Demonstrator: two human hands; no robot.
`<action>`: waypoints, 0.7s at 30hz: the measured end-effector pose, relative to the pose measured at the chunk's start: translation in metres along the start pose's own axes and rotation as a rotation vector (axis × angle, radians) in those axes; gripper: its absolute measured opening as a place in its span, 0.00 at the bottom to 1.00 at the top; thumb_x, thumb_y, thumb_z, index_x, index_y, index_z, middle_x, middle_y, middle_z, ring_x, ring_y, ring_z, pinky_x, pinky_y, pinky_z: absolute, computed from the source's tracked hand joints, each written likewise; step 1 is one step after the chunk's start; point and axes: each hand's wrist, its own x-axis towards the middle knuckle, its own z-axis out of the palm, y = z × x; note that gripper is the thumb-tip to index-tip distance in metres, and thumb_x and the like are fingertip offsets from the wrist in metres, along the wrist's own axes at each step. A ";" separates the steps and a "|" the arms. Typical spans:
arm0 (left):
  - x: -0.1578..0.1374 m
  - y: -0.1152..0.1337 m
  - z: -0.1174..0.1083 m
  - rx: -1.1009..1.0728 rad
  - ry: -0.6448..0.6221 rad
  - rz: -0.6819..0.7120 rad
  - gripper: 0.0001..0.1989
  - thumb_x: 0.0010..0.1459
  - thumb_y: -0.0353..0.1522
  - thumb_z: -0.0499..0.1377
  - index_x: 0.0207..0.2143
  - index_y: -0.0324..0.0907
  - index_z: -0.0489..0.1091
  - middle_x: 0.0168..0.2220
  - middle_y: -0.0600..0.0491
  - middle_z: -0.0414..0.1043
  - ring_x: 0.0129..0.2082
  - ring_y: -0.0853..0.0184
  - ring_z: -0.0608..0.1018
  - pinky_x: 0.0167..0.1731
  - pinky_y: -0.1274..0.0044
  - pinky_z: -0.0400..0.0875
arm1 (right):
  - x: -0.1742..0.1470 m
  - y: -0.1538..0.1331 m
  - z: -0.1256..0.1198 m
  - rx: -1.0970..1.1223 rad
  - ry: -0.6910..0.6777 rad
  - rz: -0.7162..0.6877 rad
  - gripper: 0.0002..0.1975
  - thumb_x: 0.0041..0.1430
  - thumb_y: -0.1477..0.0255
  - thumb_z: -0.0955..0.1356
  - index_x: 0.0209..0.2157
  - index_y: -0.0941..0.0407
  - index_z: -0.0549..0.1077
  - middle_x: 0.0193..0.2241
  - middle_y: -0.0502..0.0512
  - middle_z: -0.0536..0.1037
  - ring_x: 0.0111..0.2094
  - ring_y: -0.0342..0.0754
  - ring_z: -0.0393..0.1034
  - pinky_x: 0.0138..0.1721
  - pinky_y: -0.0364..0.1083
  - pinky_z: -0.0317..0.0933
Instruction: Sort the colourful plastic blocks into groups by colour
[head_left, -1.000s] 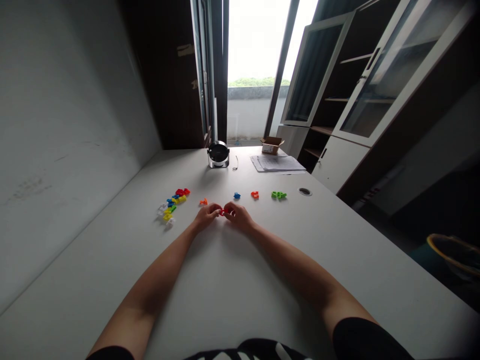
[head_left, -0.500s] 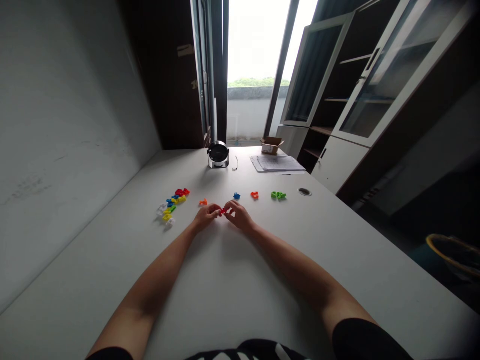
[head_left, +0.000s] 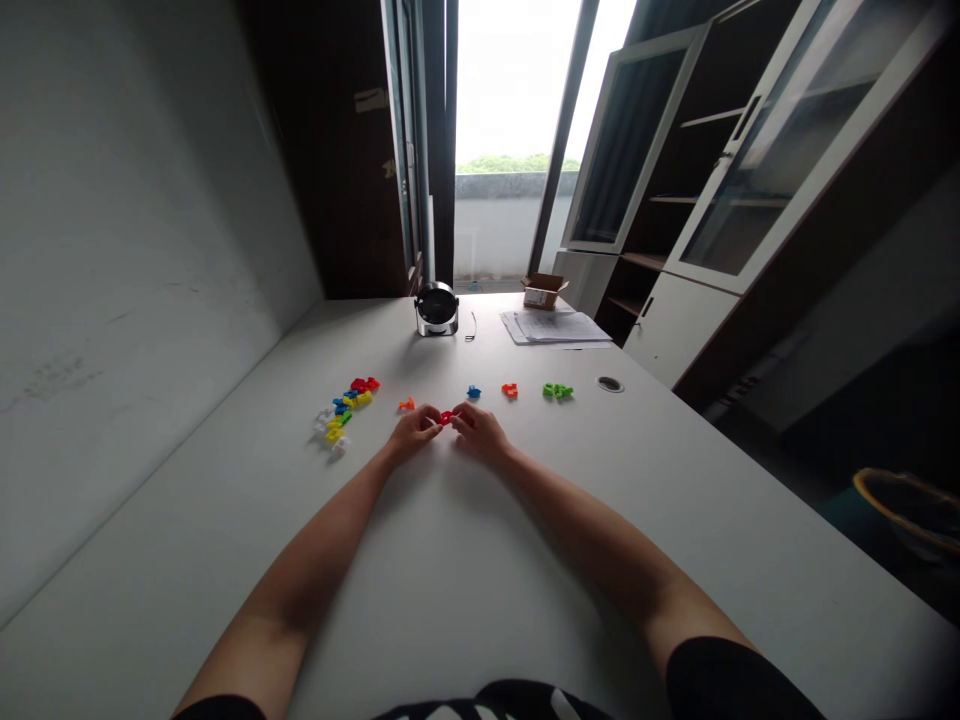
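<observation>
Between my two hands sits a small red plastic piece (head_left: 446,417), just above or on the white table. My left hand (head_left: 415,431) pinches it from the left with curled fingers. From the right, my right hand (head_left: 478,430) grips its other side. Just beyond the left hand lies an orange piece (head_left: 406,404). Past the right hand are a blue piece (head_left: 474,392), an orange-red piece (head_left: 510,391) and joined or touching green pieces (head_left: 557,391). The exact shape of the red piece is too small to make out.
A loose cluster of red, blue, yellow, green and white pieces (head_left: 344,417) lies to the left. At the back of the table (head_left: 465,560) stand a round black device (head_left: 436,308), papers (head_left: 559,327) and an open cardboard box (head_left: 544,291). A round cable hole (head_left: 610,384) is at the right.
The red piece has turned slightly between my fingers and shows more of its surface. My right fingers have shifted a little; the other pieces lie where they were.
</observation>
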 end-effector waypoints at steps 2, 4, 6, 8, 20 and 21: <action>0.000 -0.001 0.000 -0.011 0.004 -0.007 0.13 0.58 0.40 0.63 0.41 0.42 0.72 0.34 0.52 0.77 0.30 0.67 0.76 0.30 0.77 0.69 | 0.000 -0.001 0.000 0.010 -0.005 0.009 0.09 0.62 0.62 0.68 0.39 0.52 0.75 0.25 0.47 0.78 0.24 0.43 0.66 0.29 0.43 0.58; 0.000 -0.003 0.000 -0.028 0.010 -0.012 0.13 0.58 0.40 0.64 0.41 0.42 0.72 0.34 0.52 0.77 0.31 0.67 0.77 0.30 0.77 0.69 | 0.000 -0.001 0.000 0.030 0.001 0.011 0.09 0.61 0.63 0.68 0.39 0.52 0.75 0.26 0.48 0.79 0.25 0.43 0.66 0.29 0.43 0.60; 0.002 -0.006 0.000 -0.057 0.014 -0.012 0.12 0.58 0.39 0.64 0.41 0.42 0.71 0.33 0.53 0.77 0.31 0.66 0.78 0.31 0.76 0.69 | 0.000 -0.001 0.001 0.062 0.006 0.005 0.09 0.60 0.63 0.69 0.39 0.53 0.75 0.29 0.49 0.80 0.26 0.44 0.68 0.30 0.43 0.62; 0.003 -0.011 0.000 -0.096 0.021 -0.001 0.12 0.58 0.38 0.64 0.40 0.41 0.70 0.33 0.53 0.77 0.33 0.65 0.80 0.32 0.76 0.70 | 0.000 0.000 0.002 0.096 0.009 -0.010 0.09 0.59 0.64 0.69 0.38 0.53 0.74 0.31 0.51 0.81 0.28 0.44 0.70 0.32 0.44 0.64; 0.004 -0.016 0.003 -0.170 0.020 -0.012 0.13 0.56 0.37 0.65 0.40 0.41 0.68 0.36 0.52 0.74 0.35 0.66 0.80 0.35 0.76 0.71 | 0.001 0.000 0.000 0.185 -0.022 -0.066 0.10 0.59 0.63 0.70 0.40 0.53 0.74 0.35 0.52 0.81 0.34 0.46 0.74 0.39 0.47 0.69; 0.004 -0.015 0.002 -0.178 0.016 -0.015 0.13 0.56 0.37 0.65 0.40 0.41 0.68 0.36 0.52 0.74 0.35 0.66 0.80 0.35 0.76 0.71 | 0.001 -0.001 0.000 0.191 -0.029 -0.059 0.11 0.59 0.62 0.70 0.40 0.53 0.75 0.35 0.52 0.81 0.34 0.46 0.74 0.39 0.48 0.70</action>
